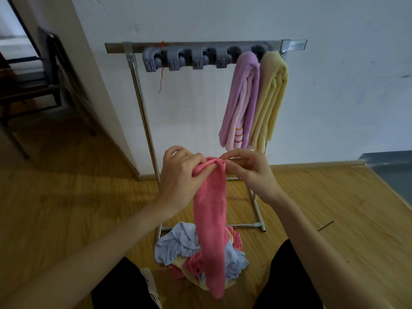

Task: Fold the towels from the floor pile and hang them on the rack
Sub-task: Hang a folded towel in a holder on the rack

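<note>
Left hand [178, 175] is gripping the top of the pink towel [210, 215], fingers curled over the bunched fold, while right hand [249, 172] is pinching the same top edge beside it. The towel is hanging in a long folded strip over the floor pile [178, 244], in front of the rack [138, 70]. Purple towel [242, 97] and yellow towel [269, 97] are filling the rack's right end, with the grey clips [176, 59] to their left sitting free.

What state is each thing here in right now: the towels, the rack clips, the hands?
Pink towel: folded into a long strip, held up by its top.
Left hand: grips the towel's top.
Right hand: pinches the towel's top.
Purple towel: folded, hung.
Yellow towel: folded, hung.
Floor pile: crumpled, unfolded.
Four left clips: empty.
</note>
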The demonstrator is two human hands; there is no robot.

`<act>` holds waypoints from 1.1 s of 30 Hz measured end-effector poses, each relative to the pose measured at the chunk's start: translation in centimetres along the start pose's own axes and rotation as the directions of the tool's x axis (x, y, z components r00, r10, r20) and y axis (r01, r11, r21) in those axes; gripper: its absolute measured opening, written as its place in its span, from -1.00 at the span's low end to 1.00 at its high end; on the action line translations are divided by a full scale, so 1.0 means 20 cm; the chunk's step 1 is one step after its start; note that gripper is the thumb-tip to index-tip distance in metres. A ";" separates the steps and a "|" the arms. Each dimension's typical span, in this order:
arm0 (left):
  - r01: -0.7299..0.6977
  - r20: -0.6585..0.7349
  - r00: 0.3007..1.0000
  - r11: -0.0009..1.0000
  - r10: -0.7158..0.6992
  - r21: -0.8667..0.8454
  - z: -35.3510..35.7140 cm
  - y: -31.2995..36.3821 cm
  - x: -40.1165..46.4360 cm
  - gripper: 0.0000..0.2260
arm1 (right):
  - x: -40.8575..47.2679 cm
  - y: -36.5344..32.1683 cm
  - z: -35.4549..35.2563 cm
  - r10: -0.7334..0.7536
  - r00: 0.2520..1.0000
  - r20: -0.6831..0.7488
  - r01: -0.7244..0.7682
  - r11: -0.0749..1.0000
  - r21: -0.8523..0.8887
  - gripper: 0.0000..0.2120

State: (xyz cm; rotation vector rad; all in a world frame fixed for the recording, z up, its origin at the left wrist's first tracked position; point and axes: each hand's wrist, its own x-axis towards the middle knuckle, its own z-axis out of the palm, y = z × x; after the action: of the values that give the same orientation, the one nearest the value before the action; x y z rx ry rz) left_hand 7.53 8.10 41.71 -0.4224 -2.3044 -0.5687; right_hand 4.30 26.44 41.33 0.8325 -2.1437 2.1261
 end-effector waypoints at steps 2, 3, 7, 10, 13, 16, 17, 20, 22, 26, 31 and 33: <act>0.018 -0.010 1.000 1.000 -0.018 0.002 0.00 0.00 0.00 -0.70 | 0.00 0.00 -0.01 0.005 1.000 0.020 -0.005 1.000 0.012 -0.82; 0.020 -0.013 1.000 1.000 -0.020 0.003 0.00 0.00 0.01 -0.70 | 0.00 0.00 -0.01 0.003 1.000 0.029 -0.003 1.000 0.000 -0.80; 0.001 -0.024 1.000 1.000 -0.001 -0.003 -0.01 0.00 0.02 -0.76 | 0.01 -0.01 0.00 -0.056 0.998 -0.006 0.054 0.990 -0.129 -0.78; -0.037 -0.021 0.999 0.999 0.037 0.003 -0.04 -0.01 0.04 -0.73 | 0.02 -0.02 0.01 -0.108 0.993 -0.041 0.100 0.980 -0.174 -0.83; -0.120 0.052 0.991 0.991 0.124 -0.064 -0.09 -0.04 0.04 -0.68 | 0.06 -0.04 0.02 -0.100 0.993 -0.068 0.091 0.988 -0.127 -0.83; -0.153 0.054 0.986 0.984 0.158 -0.092 -0.14 -0.09 0.01 -0.63 | 0.12 -0.05 0.06 -0.083 0.993 -0.088 0.070 0.988 -0.140 -0.84; -0.134 0.030 0.990 0.985 0.138 -0.104 -0.15 -0.11 -0.02 -0.59 | 0.13 -0.05 0.07 -0.081 0.993 -0.087 0.067 0.986 -0.151 -0.85; -0.047 0.003 0.999 0.985 0.048 -0.167 -0.14 -0.17 -0.13 -0.36 | 0.16 -0.04 0.12 -0.059 0.995 -0.083 0.048 0.990 -0.129 -0.84; 0.137 0.137 0.985 0.953 -0.103 -0.271 -0.10 -0.21 -0.21 -0.31 | 0.16 -0.04 0.15 -0.028 0.996 -0.080 0.021 0.995 -0.096 -0.86; 0.580 0.593 0.757 0.701 -0.275 -0.415 0.03 -0.35 -0.35 -0.57 | 0.15 -0.06 0.19 0.032 0.997 -0.076 -0.036 0.998 -0.050 -0.87; 0.707 0.706 0.629 0.618 -0.325 -0.345 0.24 -0.42 -0.44 -0.80 | 0.17 -0.10 0.20 0.099 0.980 -0.175 -0.090 0.994 0.054 -0.84; 0.732 0.710 0.596 0.617 -0.374 -0.289 0.32 -0.41 -0.47 -0.77 | 0.18 -0.11 0.21 0.124 0.969 -0.214 -0.103 0.989 0.104 -0.86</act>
State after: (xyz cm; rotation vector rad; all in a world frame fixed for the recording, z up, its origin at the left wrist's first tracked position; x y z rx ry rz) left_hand 6.70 3.10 28.50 -0.0599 -2.8530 -1.7107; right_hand 3.51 21.48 44.30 0.4605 -2.0409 2.2641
